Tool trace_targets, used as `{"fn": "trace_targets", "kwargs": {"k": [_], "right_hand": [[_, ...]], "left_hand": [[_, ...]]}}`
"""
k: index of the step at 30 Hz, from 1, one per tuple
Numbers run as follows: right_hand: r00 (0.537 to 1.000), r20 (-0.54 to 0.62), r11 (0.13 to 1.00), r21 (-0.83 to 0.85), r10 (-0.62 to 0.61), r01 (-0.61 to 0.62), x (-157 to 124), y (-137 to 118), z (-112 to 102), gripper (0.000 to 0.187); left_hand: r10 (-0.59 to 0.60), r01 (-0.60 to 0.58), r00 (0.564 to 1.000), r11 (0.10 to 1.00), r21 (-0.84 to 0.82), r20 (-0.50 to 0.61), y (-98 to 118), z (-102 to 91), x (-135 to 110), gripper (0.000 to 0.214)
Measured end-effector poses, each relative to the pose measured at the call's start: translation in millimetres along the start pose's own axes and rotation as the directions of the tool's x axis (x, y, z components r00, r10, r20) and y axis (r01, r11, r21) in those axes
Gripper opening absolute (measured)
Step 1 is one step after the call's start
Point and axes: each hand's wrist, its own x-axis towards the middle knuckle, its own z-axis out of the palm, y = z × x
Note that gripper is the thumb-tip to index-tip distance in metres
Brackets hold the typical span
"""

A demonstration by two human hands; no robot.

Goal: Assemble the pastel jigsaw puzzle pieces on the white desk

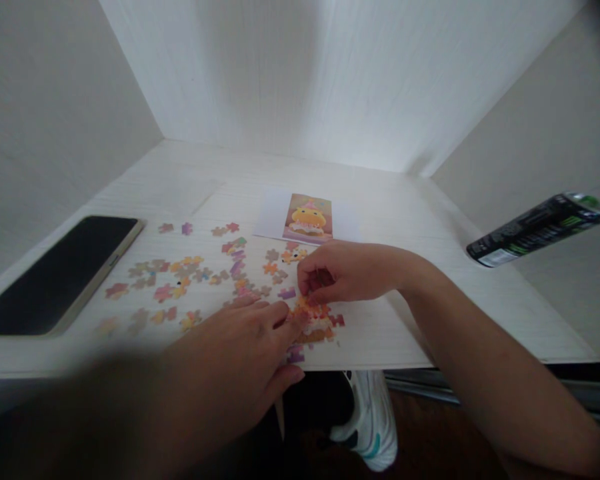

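Note:
A joined patch of jigsaw puzzle (319, 328) in orange, yellow and red lies near the table's front edge. My left hand (245, 340) rests palm down with its fingers stretched out, the fingertips on the patch's left side. Over the patch's upper edge, my right hand (333, 273) is pinched on a small orange puzzle piece, mostly hidden under its fingertips. Loose puzzle pieces (195, 270) are spread to the left, and a few others, one purple piece (287, 293) among them, lie between the hands.
Behind my hands lies a picture card (307, 219) of a yellow character on white paper. A phone (60, 273) lies at the left. A black drink can (537, 230) stands at the right. White panels enclose the table's back and sides.

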Motion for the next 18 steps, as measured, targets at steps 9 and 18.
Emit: {"fn": "trace_targets", "kwargs": {"k": [9,18], "right_hand": [[0.999,-0.042,0.998,-0.065,0.001,-0.004,2.3,-1.8,1.5,0.009],[0.985,-0.103,0.971,-0.18,0.142,-0.159,3.3,-4.4,0.6,0.031]], "left_hand": [[-0.008,0.008,0.999,1.0,0.002,0.047,1.2,-1.9,0.4,0.041],[-0.041,0.042,0.995,0.999,-0.013,0.091,1.4,-3.2,2.1,0.044]]}}
